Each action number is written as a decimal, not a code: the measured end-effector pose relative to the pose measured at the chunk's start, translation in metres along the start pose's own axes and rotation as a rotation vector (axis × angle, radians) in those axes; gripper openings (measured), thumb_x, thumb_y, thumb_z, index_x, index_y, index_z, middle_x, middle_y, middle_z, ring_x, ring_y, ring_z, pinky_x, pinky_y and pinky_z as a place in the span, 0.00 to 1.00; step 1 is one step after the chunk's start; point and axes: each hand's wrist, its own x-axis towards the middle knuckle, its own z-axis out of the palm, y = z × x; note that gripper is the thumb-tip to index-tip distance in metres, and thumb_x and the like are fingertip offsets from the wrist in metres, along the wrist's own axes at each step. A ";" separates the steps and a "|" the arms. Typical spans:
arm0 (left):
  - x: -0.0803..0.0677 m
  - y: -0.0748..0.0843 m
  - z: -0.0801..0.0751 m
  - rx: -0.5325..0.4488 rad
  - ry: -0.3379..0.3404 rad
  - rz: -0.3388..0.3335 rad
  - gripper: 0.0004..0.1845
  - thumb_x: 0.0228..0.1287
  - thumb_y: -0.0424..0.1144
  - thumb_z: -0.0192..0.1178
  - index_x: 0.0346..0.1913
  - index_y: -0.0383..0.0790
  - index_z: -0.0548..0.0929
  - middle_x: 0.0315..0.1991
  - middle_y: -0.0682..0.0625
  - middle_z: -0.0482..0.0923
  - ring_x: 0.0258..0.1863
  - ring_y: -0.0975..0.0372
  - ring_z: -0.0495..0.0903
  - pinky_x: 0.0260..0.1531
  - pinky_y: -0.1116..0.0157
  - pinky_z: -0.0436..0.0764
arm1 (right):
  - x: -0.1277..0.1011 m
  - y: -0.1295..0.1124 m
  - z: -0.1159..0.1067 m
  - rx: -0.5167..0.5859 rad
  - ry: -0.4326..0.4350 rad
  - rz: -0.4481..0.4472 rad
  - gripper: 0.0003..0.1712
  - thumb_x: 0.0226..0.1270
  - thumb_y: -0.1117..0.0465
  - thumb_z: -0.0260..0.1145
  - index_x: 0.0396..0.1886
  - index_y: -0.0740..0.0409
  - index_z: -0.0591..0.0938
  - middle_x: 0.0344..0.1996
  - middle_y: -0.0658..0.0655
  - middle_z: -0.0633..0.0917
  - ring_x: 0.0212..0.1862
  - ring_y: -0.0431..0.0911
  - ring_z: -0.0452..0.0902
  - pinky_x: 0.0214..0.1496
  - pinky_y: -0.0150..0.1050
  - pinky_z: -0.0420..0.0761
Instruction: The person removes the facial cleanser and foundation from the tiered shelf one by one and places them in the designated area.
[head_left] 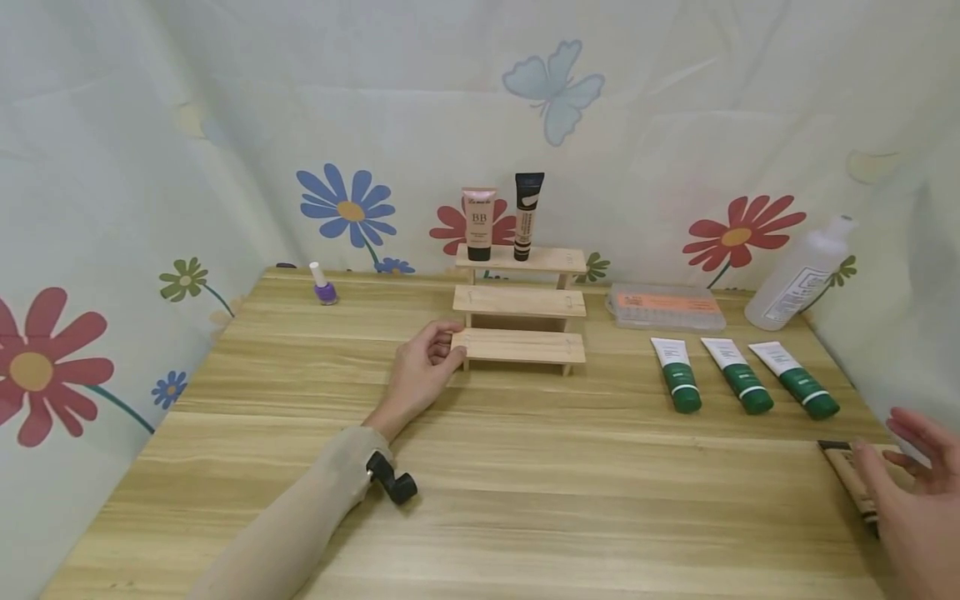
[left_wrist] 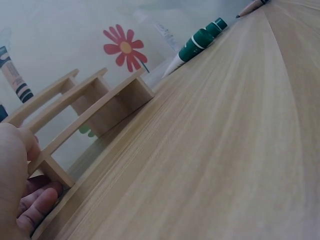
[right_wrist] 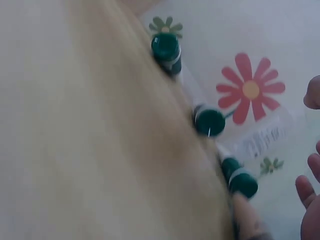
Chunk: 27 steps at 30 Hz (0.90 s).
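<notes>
I'm seeing a pale wooden three-step stand (head_left: 517, 302) standing upright toward the back of the wood-grained table (head_left: 600, 500), the left hand (head_left: 422, 367) gripping its lowest step's left end. By the table's right side, a tan squeeze tube with dark ends (head_left: 848, 473) is lying aslant, the right hand (head_left: 922, 508) partly covering it.

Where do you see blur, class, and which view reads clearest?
Right wrist view: tabletop smeared, its wood grain lost to blur; left wrist view: somewhat soft, yet the wooden stand shows distinct edges; head view: clearest, "BB" legible on the pink tube.
</notes>
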 end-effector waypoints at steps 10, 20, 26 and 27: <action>-0.001 0.001 -0.001 0.017 -0.001 -0.001 0.17 0.80 0.39 0.68 0.67 0.47 0.86 0.51 0.48 0.89 0.48 0.58 0.88 0.48 0.67 0.87 | 0.040 -0.066 0.052 0.210 -0.114 -0.114 0.38 0.70 0.78 0.74 0.78 0.59 0.77 0.65 0.47 0.82 0.66 0.41 0.81 0.57 0.18 0.80; -0.001 0.001 -0.003 0.007 -0.003 -0.017 0.17 0.80 0.40 0.69 0.67 0.48 0.86 0.52 0.48 0.87 0.49 0.59 0.87 0.48 0.66 0.86 | 0.061 -0.126 0.135 0.438 -0.319 -0.249 0.36 0.72 0.72 0.76 0.77 0.55 0.76 0.64 0.53 0.82 0.67 0.47 0.81 0.60 0.24 0.83; -0.001 -0.001 -0.001 0.000 -0.008 -0.003 0.18 0.79 0.41 0.69 0.67 0.48 0.86 0.52 0.47 0.87 0.48 0.59 0.87 0.47 0.67 0.86 | 0.059 -0.158 0.181 0.597 -0.410 -0.304 0.34 0.70 0.73 0.77 0.73 0.56 0.79 0.63 0.59 0.82 0.66 0.52 0.82 0.60 0.28 0.85; -0.001 -0.001 -0.002 -0.003 -0.007 -0.001 0.18 0.79 0.41 0.69 0.67 0.48 0.86 0.52 0.48 0.87 0.48 0.59 0.87 0.47 0.67 0.86 | 0.058 -0.163 0.189 0.630 -0.422 -0.309 0.34 0.70 0.74 0.77 0.73 0.57 0.79 0.63 0.60 0.82 0.65 0.53 0.82 0.60 0.29 0.86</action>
